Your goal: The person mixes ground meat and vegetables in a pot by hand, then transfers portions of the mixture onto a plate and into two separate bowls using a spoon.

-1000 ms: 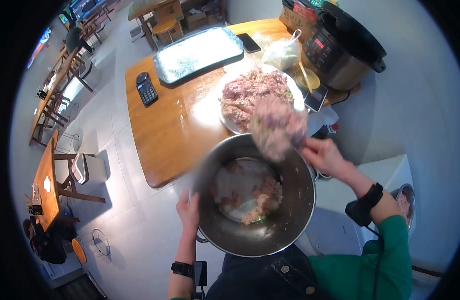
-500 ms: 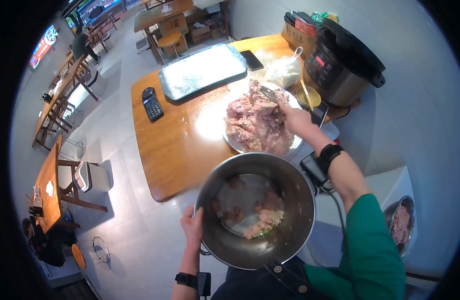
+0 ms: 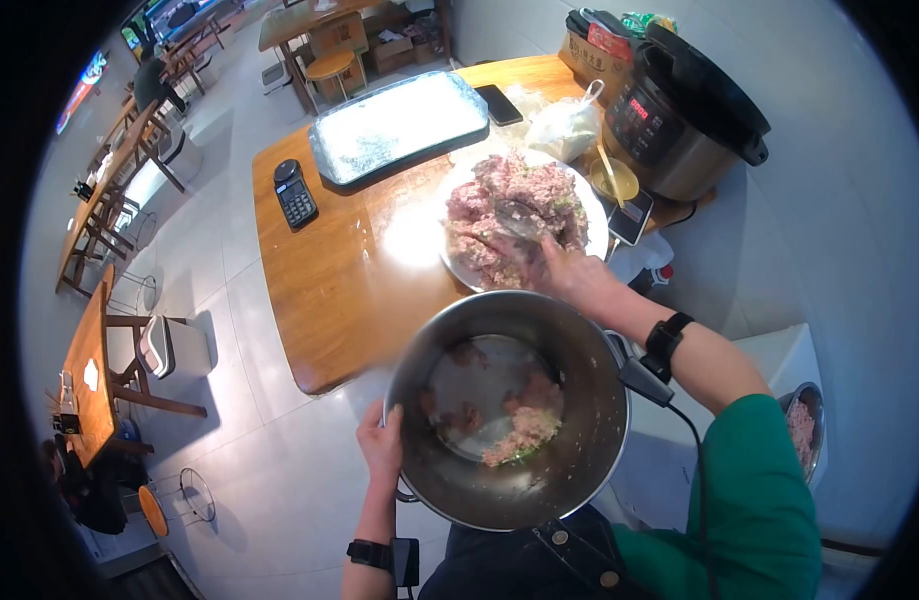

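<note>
Tilted toward me is a large steel pot (image 3: pixel 600 440), with a clump of minced meat (image 3: pixel 528 432) and smaller scraps on its bottom. My left hand (image 3: pixel 382 440) is closed on the pot's left rim, the thumb over the edge. Beyond the pot, a white plate (image 3: pixel 600 225) on the table carries a big heap of minced meat (image 3: pixel 490 190) flecked with green. My right hand (image 3: pixel 580 272) grips a metal spoon (image 3: pixel 520 218) whose bowl is pressed into the heap; its handle is mostly hidden by my fingers.
On the wooden table (image 3: pixel 310 320) are a foil-covered tray (image 3: pixel 400 125), a black calculator-like device (image 3: pixel 296 195), a phone (image 3: pixel 500 104), a plastic bag (image 3: pixel 565 128) and a small yellowish bowl (image 3: pixel 615 180). An electric cooker (image 3: pixel 675 130) stands by the wall. At right is a metal bowl of mince (image 3: pixel 802 430).
My right hand and the spoon have moved from the heap's upper right down toward its near side, and the raised mince at the top now lies flatter. My left hand still holds the pot.
</note>
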Demonstrator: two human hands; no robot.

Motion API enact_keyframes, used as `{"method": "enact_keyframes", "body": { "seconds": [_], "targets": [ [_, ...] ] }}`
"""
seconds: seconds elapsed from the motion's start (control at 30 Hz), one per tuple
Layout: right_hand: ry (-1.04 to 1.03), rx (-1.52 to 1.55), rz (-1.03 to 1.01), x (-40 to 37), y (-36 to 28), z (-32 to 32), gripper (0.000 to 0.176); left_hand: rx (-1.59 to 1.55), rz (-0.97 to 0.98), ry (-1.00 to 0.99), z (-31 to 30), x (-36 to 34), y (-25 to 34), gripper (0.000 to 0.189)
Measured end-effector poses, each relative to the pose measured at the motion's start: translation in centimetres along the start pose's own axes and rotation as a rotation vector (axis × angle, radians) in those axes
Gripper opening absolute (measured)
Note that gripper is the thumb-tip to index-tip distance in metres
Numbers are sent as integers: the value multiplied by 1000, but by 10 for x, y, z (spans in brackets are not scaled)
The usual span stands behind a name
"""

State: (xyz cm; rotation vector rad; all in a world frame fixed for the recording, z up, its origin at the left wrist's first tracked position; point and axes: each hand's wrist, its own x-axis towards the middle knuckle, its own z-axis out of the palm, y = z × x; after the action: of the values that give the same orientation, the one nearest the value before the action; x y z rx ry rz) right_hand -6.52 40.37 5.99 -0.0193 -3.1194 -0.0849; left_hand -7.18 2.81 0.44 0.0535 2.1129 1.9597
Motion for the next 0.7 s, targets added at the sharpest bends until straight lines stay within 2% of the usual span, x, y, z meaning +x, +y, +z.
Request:
{"method": "enact_keyframes", "body": {
  "seconds": [0.13,0.2,0.23,0.3,0.33,0.47,0.53,0.57,0.6,0.63,0.67,0.7],
  "targets": [
    [53,82,62,7,-4,-29,56,130,26,-14,-9,5,-10,18],
    [-116,87,92,8,12,-65,57,128,-59,-7,-4,0,1,20],
    [-119,87,83,14,15,-72,57,126,-64,1,-3,-1,1,20],
    [144,58,35,27,24,-80,60,156,-15,3,-3,-1,4,20],
    [106,-2,40,37,27,-80,66,160,-13,-3,-4,0,3,20],
    [11,-39,81,48,9,-16,66,132,-47,-14,-1,0,9,21],
    [3,-37,84,50,11,-5,66,94,-96,-28,-1,-2,14,21],
    [8,-37,95,53,13,-4,65,175,-78,-30,-3,-1,13,23],
    [1,-67,95,53,24,-11,63,258,-68,-36,-6,-1,9,24],
    [73,-22,92,42,20,-37,59,325,32,-22,-8,3,-4,23],
    [40,-29,168,27,12,-62,59,392,118,-5,-12,5,-21,23],
    [123,112,72,10,10,-78,58,467,76,-57,-8,3,-7,23]
  ]
}}
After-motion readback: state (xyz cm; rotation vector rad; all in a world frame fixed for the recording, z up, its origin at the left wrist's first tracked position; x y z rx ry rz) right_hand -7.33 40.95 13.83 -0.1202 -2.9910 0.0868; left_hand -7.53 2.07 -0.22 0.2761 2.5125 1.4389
